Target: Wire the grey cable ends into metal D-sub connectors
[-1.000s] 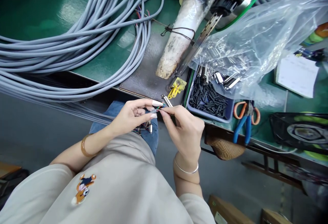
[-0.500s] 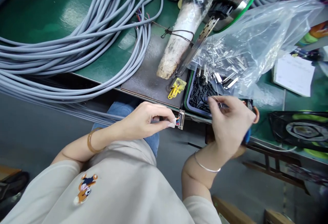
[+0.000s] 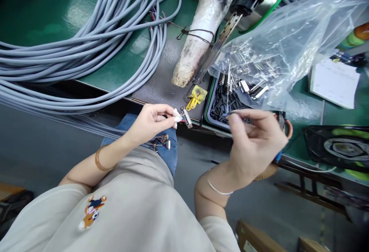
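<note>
Between the thumb and fingers of my left hand (image 3: 157,123) are the coloured wires of a metal connector (image 3: 186,117), near the bench edge. White coverings show on those fingertips. My right hand (image 3: 255,144) is pinched over the front of a tray (image 3: 208,109) of small black pieces; what it holds, if anything, is too blurred to make out. Metal connectors (image 3: 256,90) lie at the tray's back, partly under a clear plastic bag (image 3: 300,40). More wired connectors (image 3: 163,142) rest on my lap.
Grey cables (image 3: 86,52) loop over the bench's left side. A wrapped white roll (image 3: 191,48) and a yellow clip (image 3: 194,98) lie mid-bench. To the right are a paper pad (image 3: 334,82) and a black-framed object (image 3: 340,146).
My left hand has moved left and up with the connector, which is now tilted. The connectors on my lap have come into view. My right hand has shifted slightly left.
</note>
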Motion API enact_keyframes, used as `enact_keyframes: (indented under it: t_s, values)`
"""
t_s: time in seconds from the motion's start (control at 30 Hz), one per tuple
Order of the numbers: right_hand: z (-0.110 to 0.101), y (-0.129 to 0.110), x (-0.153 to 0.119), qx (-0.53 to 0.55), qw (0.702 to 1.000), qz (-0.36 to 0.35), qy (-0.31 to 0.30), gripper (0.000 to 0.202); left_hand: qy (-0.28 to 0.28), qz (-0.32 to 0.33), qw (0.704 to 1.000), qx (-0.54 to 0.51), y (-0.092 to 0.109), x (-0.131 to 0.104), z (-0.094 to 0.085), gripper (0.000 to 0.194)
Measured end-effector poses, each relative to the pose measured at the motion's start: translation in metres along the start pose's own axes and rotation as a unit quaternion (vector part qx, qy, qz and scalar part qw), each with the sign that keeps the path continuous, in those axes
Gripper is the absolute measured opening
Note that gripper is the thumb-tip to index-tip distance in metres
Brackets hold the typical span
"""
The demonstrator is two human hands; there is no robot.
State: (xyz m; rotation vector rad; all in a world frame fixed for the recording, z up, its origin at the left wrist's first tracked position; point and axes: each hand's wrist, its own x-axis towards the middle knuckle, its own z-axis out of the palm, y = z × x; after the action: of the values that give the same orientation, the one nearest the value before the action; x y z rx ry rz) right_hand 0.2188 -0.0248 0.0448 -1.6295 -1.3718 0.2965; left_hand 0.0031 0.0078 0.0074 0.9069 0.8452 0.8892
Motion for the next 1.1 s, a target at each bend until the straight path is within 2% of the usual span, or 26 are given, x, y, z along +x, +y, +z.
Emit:
enact_keyframes:
  t_s: [0.1,0.17,0.33,0.7,0.87,0.97,1.1]
  values:
    - [0.012,-0.014,-0.014,0.067,0.991,-0.032,-0.114,0.007,0.005,-0.002,1.0,0.021,0.002,-0.001,0.003,0.011]
    - [0.021,-0.017,-0.016,0.069,0.986,-0.047,-0.145,0.011,0.01,-0.003,0.999,0.043,0.002,-0.002,0.003,0.011]
    - [0.031,-0.016,-0.011,0.059,0.982,-0.069,-0.166,0.013,-0.001,0.006,0.997,0.072,-0.001,-0.002,0.003,0.014]
    - [0.031,-0.013,-0.009,0.034,0.972,-0.08,-0.218,0.015,-0.007,0.016,0.995,0.097,-0.004,-0.001,0.0,0.014]
    - [0.034,-0.013,-0.01,0.025,0.973,-0.087,-0.214,0.018,-0.015,0.015,0.994,0.111,-0.004,-0.001,0.001,0.014]
    - [0.04,-0.014,-0.013,-0.016,0.969,-0.133,-0.208,0.019,-0.025,0.03,0.995,0.09,-0.005,-0.003,0.002,0.014]
    - [0.045,-0.014,-0.02,-0.081,0.952,-0.214,-0.202,0.023,-0.055,0.044,0.998,0.005,-0.011,-0.008,0.0,0.024]
